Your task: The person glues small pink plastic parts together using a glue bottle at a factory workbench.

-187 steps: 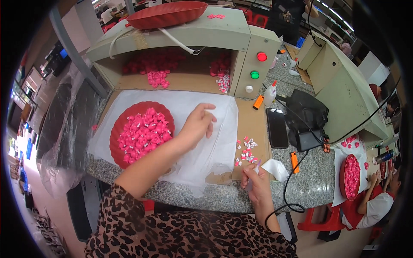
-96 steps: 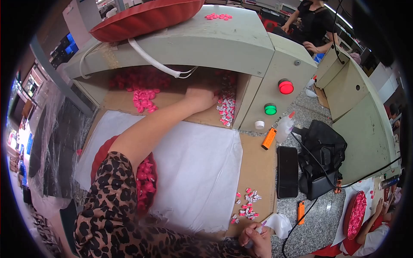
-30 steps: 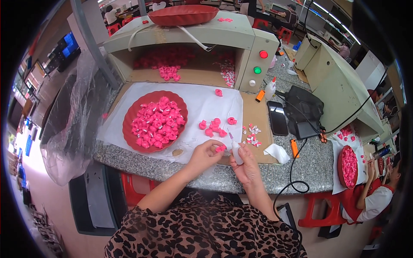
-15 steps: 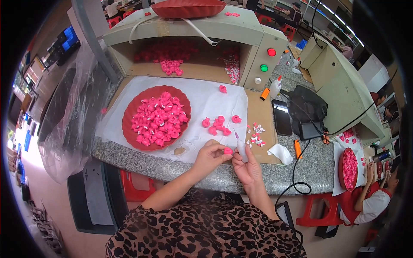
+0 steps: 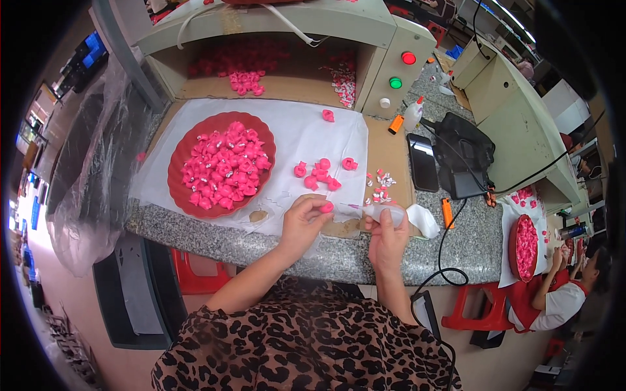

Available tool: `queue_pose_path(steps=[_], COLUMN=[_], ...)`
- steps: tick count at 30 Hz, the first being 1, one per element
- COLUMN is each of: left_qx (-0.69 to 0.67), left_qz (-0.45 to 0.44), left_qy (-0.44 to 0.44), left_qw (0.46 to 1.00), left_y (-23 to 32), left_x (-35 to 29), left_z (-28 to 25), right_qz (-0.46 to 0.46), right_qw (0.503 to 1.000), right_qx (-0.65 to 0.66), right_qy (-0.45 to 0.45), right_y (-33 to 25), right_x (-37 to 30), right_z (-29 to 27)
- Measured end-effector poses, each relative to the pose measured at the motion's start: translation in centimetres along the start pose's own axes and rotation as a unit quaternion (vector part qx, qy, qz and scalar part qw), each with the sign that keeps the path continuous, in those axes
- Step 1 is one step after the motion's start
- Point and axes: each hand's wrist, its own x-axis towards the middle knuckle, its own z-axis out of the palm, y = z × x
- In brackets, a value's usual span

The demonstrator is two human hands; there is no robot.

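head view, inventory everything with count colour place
Cabinet: one, grey, back
Inner pieces: uncountable, pink, inside cabinet
Sheet: one, white, before cabinet
Scalloped dish: one, red, sheet's left
Heaped pieces: uncountable, pink, in scalloped dish
Loose pieces: about seven, pink, sheet's right
Tiny pieces: many, pink-white, right of sheet
Red-tipped bottle: one, white, right of cabinet
Phone: one, black, right of sheet
Bag: one, black, beside phone
Orange objects: two, orange, near phone
Nearest co-worker: one, white sleeve, far right
Held piece: one, pink, picture centre
Purple-tipped bottle: one, translucent, beside held piece
Left hand: one, bare, on held piece
Right hand: one, bare, on purple-tipped bottle
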Motion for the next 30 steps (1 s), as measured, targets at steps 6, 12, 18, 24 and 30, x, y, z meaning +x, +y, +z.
queue_pose_path(steps=[6,12,18,24,30], left_qx=[0.018,0.034,0.044,0.064,0.052], left_qz=[0.022,0.024,0.026,0.027,0.029], left_qy=[0.010,0.016,0.020,0.022,0.023], left_qw=[1.000,0.999,0.998,0.997,0.998], left_y=[-0.2,-0.2,-0.2,-0.1,-0.2], left_x=[-0.1,-0.2,-0.2,-0.3,-0.3], left_z=[0.1,0.2,0.1,0.3,0.3], right_qz=[-0.076,-0.147,-0.152,-0.110,-0.134], right_qw=[0.989,0.959,0.949,0.972,0.959], right_qx=[-0.125,-0.233,-0.264,-0.202,-0.240], right_qy=[-0.037,-0.069,-0.080,-0.056,-0.072], right_y=[0.2,1.3,1.8,1.2,1.7], right_x=[-1.5,-1.6,-1.4,-1.6,-1.5], right_z=[0.8,-0.1,-0.4,0.0,-0.4])
